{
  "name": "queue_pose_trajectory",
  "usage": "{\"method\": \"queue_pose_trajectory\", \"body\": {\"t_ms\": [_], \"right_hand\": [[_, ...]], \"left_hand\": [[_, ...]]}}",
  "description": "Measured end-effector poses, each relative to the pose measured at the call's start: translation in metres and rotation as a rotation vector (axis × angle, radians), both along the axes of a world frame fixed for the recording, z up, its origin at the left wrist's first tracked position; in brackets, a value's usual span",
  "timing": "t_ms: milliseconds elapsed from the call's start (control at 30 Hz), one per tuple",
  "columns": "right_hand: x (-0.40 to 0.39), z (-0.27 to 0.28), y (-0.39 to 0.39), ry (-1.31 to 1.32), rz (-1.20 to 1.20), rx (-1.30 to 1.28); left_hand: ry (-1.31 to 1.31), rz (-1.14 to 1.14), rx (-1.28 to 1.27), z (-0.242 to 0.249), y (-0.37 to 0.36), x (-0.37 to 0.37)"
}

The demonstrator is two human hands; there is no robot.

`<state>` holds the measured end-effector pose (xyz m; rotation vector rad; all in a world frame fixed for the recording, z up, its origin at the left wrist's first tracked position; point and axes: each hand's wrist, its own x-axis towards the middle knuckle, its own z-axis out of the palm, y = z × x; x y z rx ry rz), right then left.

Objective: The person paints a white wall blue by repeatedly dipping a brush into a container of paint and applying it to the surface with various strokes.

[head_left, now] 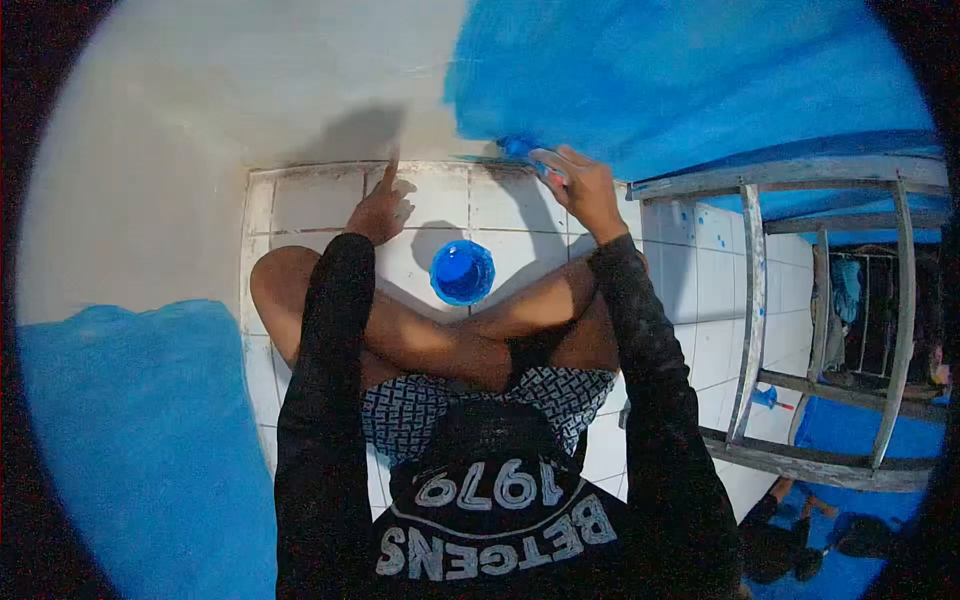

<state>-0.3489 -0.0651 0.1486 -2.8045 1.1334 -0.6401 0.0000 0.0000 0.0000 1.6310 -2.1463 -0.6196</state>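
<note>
My right hand (pixel 590 190) is closed around a paintbrush (pixel 520 148), its blue bristles at the lower edge of the blue-painted part of the wall (pixel 640 80). Near the unpainted wall (pixel 250 90), my left hand (pixel 382 208) has its index finger stretched toward the wall's bottom edge, and holds nothing that I can see. A small blue paint container (pixel 462 272) stands on the white tiles between my hands and my crossed legs.
At the right a wooden ladder-like frame (pixel 752 310) stretches over the tiled floor (pixel 700 275). Behind its rungs are hanging cloths (pixel 846 290) and a blue surface. Blue paint covers the lower left wall (pixel 140 430). Part of another person's limbs (pixel 815 505) shows at the lower right.
</note>
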Motion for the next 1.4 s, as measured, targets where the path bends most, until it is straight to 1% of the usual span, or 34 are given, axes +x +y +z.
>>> {"method": "queue_pose_trajectory", "body": {"t_ms": [67,100,167,300,367,400,467,500,567,600,667,700,767,800,833,867,900,933,967,1033,1067,1100,1167,1233,1300,1333,1400], "right_hand": [[0.001,0.023,0.011,-0.111,-0.010,-0.082],[0.009,0.026,0.022,-0.106,-0.010,-0.049],[0.011,0.033,0.029,-0.219,0.011,-0.002],[0.012,0.026,0.030,-0.244,0.000,0.002],[0.011,0.024,0.036,-0.140,-0.002,-0.003],[0.012,0.022,0.039,-0.141,0.001,-0.002],[0.012,0.019,0.041,-0.134,0.021,0.117],[0.013,0.012,0.039,-0.133,0.025,0.118],[0.015,-0.007,0.027,-0.080,0.098,0.102],[0.017,-0.015,0.021,-0.082,0.096,0.098],[0.020,-0.027,0.007,0.073,0.093,0.187],[0.021,-0.029,0.001,0.071,0.092,0.182],[0.022,-0.034,-0.005,-0.058,0.033,0.172],[0.020,-0.039,-0.006,-0.055,0.045,0.094],[0.019,-0.034,0.000,-0.053,0.050,0.100],[0.015,-0.028,0.010,-0.126,0.016,0.058],[0.013,-0.017,0.019,-0.196,-0.016,0.019],[0.013,-0.003,0.025,-0.273,-0.008,0.122],[0.013,0.003,0.026,-0.270,-0.005,0.131],[0.012,0.009,0.026,-0.181,0.123,0.215],[0.014,-0.003,0.021,-0.189,0.156,0.248],[0.015,-0.016,0.015,-0.191,0.150,0.242],[0.020,-0.036,0.002,0.011,0.097,0.186],[0.026,-0.028,-0.001,0.044,0.074,0.161],[0.029,-0.018,0.003,-0.071,-0.024,0.207],[0.028,-0.015,0.010,-0.067,-0.016,0.214],[0.023,-0.010,0.025,-0.241,-0.025,0.138]], "left_hand": [[-0.077,-0.089,-0.125,-0.005,-0.007,-0.002],[-0.071,-0.088,-0.093,-0.013,0.003,0.002],[0.147,-0.075,0.038,-0.022,-0.002,0.001],[0.078,-0.033,0.017,0.004,0.003,-0.007],[0.058,-0.017,0.115,0.018,0.006,-0.007],[0.057,-0.013,0.116,0.017,0.007,-0.005],[0.034,-0.070,0.029,0.014,0.006,-0.005],[0.035,-0.066,0.029,0.012,0.007,-0.005],[0.071,-0.074,-0.125,0.011,0.008,-0.005],[0.069,-0.077,-0.128,0.004,0.006,-0.005],[0.123,-0.029,0.034,-0.010,0.000,-0.003],[0.121,-0.030,0.030,-0.004,-0.001,-0.003],[0.134,-0.061,0.016,0.005,0.005,-0.002],[0.133,-0.055,0.018,0.002,0.004,-0.001],[0.033,-0.059,-0.121,-0.004,0.004,-0.001],[-0.066,-0.061,-0.258,-0.012,0.003,-0.002],[-0.060,-0.052,-0.250,-0.013,0.002,-0.003],[0.042,-0.057,-0.128,-0.009,0.001,-0.003],[0.142,-0.064,-0.009,-0.003,0.002,-0.004],[0.097,-0.082,0.017,0.005,0.006,-0.005],[0.106,-0.069,0.016,0.010,0.007,-0.007],[0.117,-0.057,0.012,0.012,0.006,-0.009],[0.121,-0.071,0.001,-0.003,0.000,-0.005],[0.124,-0.075,-0.001,-0.005,0.001,-0.003],[0.006,-0.101,-0.190,-0.003,0.003,0.000],[0.008,-0.093,-0.184,-0.001,0.003,0.000],[0.108,-0.063,0.072,0.000,0.002,-0.002]]}}
